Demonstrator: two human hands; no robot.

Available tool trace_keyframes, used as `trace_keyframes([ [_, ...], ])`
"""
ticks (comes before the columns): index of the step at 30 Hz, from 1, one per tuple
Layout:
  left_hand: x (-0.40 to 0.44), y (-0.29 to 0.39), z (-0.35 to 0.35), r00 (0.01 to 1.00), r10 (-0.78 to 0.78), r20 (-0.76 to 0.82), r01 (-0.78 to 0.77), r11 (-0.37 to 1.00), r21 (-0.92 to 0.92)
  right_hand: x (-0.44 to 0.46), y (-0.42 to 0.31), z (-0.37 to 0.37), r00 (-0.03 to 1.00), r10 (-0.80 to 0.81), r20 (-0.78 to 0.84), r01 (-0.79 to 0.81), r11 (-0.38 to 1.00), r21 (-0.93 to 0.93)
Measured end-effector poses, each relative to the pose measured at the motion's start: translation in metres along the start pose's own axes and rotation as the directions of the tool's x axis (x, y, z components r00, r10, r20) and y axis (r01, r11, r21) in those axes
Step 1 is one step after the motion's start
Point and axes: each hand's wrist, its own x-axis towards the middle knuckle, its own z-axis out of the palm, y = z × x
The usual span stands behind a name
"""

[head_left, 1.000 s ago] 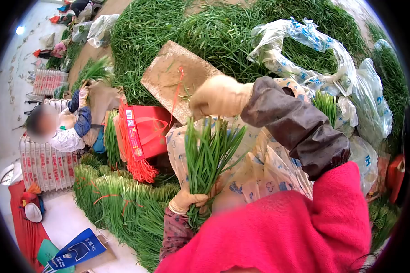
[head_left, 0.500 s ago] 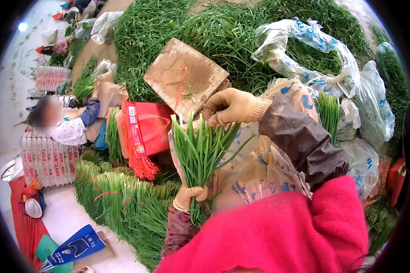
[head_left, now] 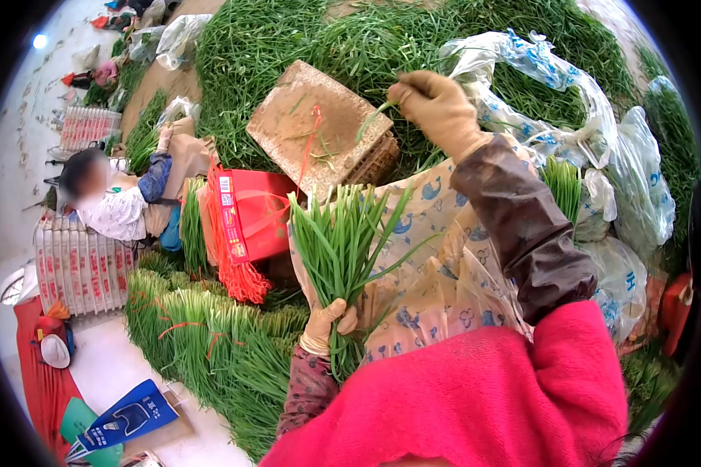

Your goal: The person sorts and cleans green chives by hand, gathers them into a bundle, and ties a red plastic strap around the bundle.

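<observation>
My gloved left hand (head_left: pixel 329 325) is wrapped round the lower part of a bunch of garlic chives (head_left: pixel 339 237), whose cut pale ends fan out upward. Up and to the right, my gloved right hand (head_left: pixel 438 113) pinches a thin green blade (head_left: pixel 372 121), apart from the bunch. The blade hangs over the corner of a dirt-caked board (head_left: pixel 296 117), on which a red tie strand (head_left: pixel 311 144) and a few green scraps lie. A patterned plastic apron (head_left: pixel 420 311) covers my lap.
Loose chives (head_left: pixel 249 70) are heaped beyond the board. Tied bundles (head_left: pixel 202 327) stand at the left, by a red bag (head_left: pixel 261 214) with red strands (head_left: pixel 241 280). Clear plastic bags (head_left: pixel 639 171) lie at the right. Another person (head_left: pixel 117 210) sits at the far left near white crates (head_left: pixel 82 268).
My right hand has moved from the top of the bunch up and to the right, taking a green blade along. My left hand keeps the bunch in nearly the same place.
</observation>
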Motion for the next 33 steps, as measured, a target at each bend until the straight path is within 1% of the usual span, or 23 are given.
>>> trace_keyframes([
  [2,0.0,0.005,0.01,0.998,0.029,-0.047,-0.027,0.999,0.029,0.009,0.003,-0.014,0.999,0.014,-0.048,-0.01,0.996,0.084],
  [3,0.0,0.007,0.013,0.994,0.056,-0.093,-0.05,0.997,0.061,0.014,0.008,-0.021,0.995,0.033,-0.093,-0.034,0.999,-0.007],
  [5,0.001,0.006,0.007,0.992,0.071,-0.101,-0.062,0.994,0.089,0.016,0.018,-0.031,0.982,-0.124,-0.141,0.108,0.987,-0.116],
  [6,0.002,0.007,0.007,0.992,0.077,-0.103,-0.066,0.992,0.106,0.005,0.01,-0.03,0.989,-0.111,-0.095,0.092,0.977,-0.192],
  [9,0.005,0.013,0.011,0.99,0.074,-0.123,-0.048,0.978,0.202,-0.034,-0.001,-0.013,0.941,-0.144,0.307,0.194,0.971,-0.139],
  [10,0.005,0.011,0.005,0.99,0.073,-0.123,-0.047,0.978,0.204,-0.049,-0.018,-0.004,0.895,-0.05,0.443,0.177,0.952,-0.251],
  [11,0.006,0.007,-0.005,0.995,0.065,-0.079,-0.056,0.992,0.113,-0.063,-0.034,0.006,0.829,0.06,0.556,0.175,0.916,-0.361],
  [12,0.006,0.005,-0.01,0.997,0.062,-0.035,-0.061,0.998,0.021,-0.073,-0.037,0.017,0.821,0.083,0.565,0.267,0.818,-0.509],
  [13,0.007,0.009,-0.001,0.998,0.061,-0.035,-0.06,0.998,0.023,-0.08,-0.037,0.028,0.815,0.107,0.569,0.353,0.688,-0.634],
  [15,0.007,0.017,0.018,0.993,0.09,-0.077,-0.073,0.979,0.191,-0.085,-0.031,0.043,0.775,0.137,0.617,0.41,0.635,-0.655],
  [17,0.005,0.018,0.017,0.995,0.079,-0.056,-0.066,0.976,0.208,-0.08,-0.016,0.046,0.741,-0.01,0.672,0.574,0.528,-0.625],
  [19,0.001,0.018,0.014,0.997,0.07,-0.04,-0.059,0.974,0.22,-0.063,-0.014,0.046,0.768,0.133,0.627,0.539,0.394,-0.744],
  [20,-0.001,0.018,0.011,0.999,0.049,-0.004,-0.047,0.977,0.206,-0.054,-0.002,0.039,0.814,0.027,0.58,0.538,0.341,-0.771],
  [21,-0.002,0.017,0.007,0.999,0.029,0.035,-0.035,0.981,0.191,-0.042,-0.005,0.03,0.877,0.027,0.48,0.455,0.276,-0.847],
  [22,-0.002,0.015,-0.003,0.997,0.017,0.069,-0.03,0.981,0.193,-0.025,0.015,0.016,0.926,-0.101,0.365,0.377,0.328,-0.866],
  [23,-0.003,0.013,-0.006,0.997,0.018,0.07,-0.031,0.982,0.188,-0.017,-0.003,-0.002,0.977,-0.06,0.203,0.208,0.449,-0.869],
  [24,-0.004,0.013,-0.009,0.998,0.014,0.058,-0.025,0.98,0.196,-0.006,0.018,-0.016,0.973,-0.227,0.048,0.171,0.564,-0.808],
  [25,-0.004,0.013,-0.009,0.999,0.011,0.045,-0.02,0.979,0.205,-0.004,0.009,-0.029,0.997,-0.073,-0.008,0.045,0.692,-0.721],
  [27,-0.005,0.014,-0.006,0.999,0.028,0.039,-0.035,0.978,0.208,-0.01,0.01,-0.035,1.0,-0.011,-0.028,-0.012,0.699,-0.715],
  [29,-0.004,0.015,-0.001,0.998,0.03,-0.056,-0.024,0.994,0.104,-0.02,0.025,-0.033,0.958,0.167,0.235,-0.051,0.9,-0.434],
  [30,-0.002,0.016,0.0,0.998,0.027,-0.055,-0.021,0.994,0.104,-0.025,0.033,-0.029,0.903,0.241,0.355,-0.129,0.941,-0.312],
  [31,-0.001,0.017,0.002,0.999,0.019,-0.046,-0.015,0.996,0.087,-0.04,0.014,-0.023,0.839,0.317,0.442,-0.244,0.946,-0.216],
  [33,-0.001,0.019,0.0,0.999,0.008,-0.04,-0.005,0.997,0.078,-0.055,0.007,-0.005,0.76,0.42,0.496,-0.441,0.894,-0.08],
])
